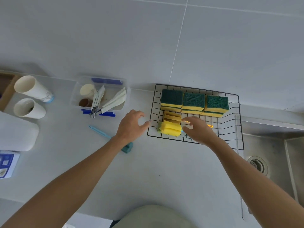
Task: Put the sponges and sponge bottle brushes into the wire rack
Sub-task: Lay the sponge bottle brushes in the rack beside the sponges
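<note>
The wire rack (232,129) sits on the counter (164,170) against the back wall, its right end just beside the sink (271,153). Along the rack's back edge stand three stacks of green-topped yellow sponges (194,102) in a row running left to right. In front of them, at the rack's front left corner, two yellow sponge brushes (171,124) lie side by side, heads to the left and long axes running left to right. The right hand (197,129) hovers over their handles with fingers spread and relaxed; it covers most of the handles, so only a bit of orange shows past it, and whether it touches them cannot be told. The left hand (131,125) hangs open just outside the rack's left edge, holding nothing.

A blue brush (102,134) lies on the counter left of the rack, its handle pointing toward the back left and its head partly hidden under the left forearm. The front half of the counter offers open room. Farther left stand a clear container (100,96) and two paper cups (29,99).
</note>
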